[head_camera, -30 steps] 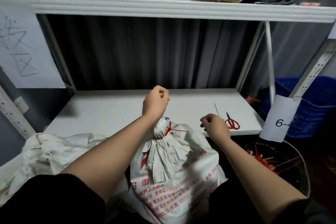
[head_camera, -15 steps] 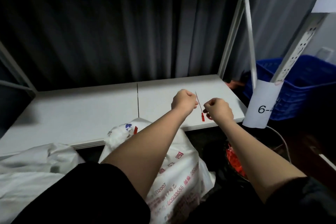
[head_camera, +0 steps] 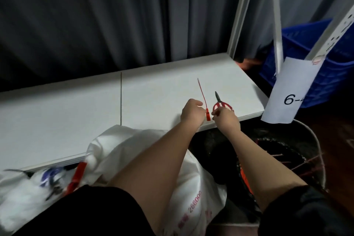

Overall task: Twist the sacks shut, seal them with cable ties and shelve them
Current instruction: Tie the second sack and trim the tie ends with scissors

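Note:
A white woven sack (head_camera: 193,184) with red print stands below the shelf front, under my left forearm. A red cable tie (head_camera: 76,177) is around its twisted neck at the lower left. On the white shelf board (head_camera: 76,113) lie a loose red cable tie (head_camera: 203,99) and red-handled scissors (head_camera: 222,104). My left hand (head_camera: 191,112) is curled beside the loose tie and pinches it near its head. Just right of the tie's head, my right hand (head_camera: 227,119) has its fingers curled on the scissors' handles.
A second white sack (head_camera: 17,203) lies at the lower left. A grey bucket (head_camera: 318,151) with red tie offcuts stands at the right, below a paper label "6-4" (head_camera: 291,90). A blue crate (head_camera: 310,51) sits behind the shelf upright (head_camera: 276,19). Dark curtain behind.
Both hands left the tied sack's neck and moved right to the loose tie and scissors at the shelf's front right. The view swung right and down.

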Demonstrator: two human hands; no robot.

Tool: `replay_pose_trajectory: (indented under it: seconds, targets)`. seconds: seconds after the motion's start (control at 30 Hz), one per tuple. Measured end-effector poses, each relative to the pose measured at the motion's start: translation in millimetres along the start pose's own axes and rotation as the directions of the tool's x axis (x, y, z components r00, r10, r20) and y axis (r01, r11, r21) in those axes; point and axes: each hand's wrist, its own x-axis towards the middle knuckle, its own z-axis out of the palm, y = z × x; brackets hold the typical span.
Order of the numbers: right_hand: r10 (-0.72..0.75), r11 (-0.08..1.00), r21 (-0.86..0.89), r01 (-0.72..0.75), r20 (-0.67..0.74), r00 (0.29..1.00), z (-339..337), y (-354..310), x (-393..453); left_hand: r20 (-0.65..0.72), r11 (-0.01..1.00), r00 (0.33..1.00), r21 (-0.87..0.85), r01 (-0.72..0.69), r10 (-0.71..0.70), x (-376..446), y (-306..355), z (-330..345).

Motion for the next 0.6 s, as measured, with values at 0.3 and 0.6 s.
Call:
replay_pose_trajectory:
  seconds: [0.3,0.6]
  targets:
    - [-0.256,0.916,-0.296,0.272,0.093,0.962,51.9,30.1,51.2,0.001,0.997,0.997,0.012,0.078,-0.078,54.4,-38.2,19.7]
    - [-0.431,0.638,-0.653,0.408,0.137,0.892,70.5,45.1,59.0,0.022,0.997,0.997,0.022,0.077,-0.077,61.3,-50.3,25.0]
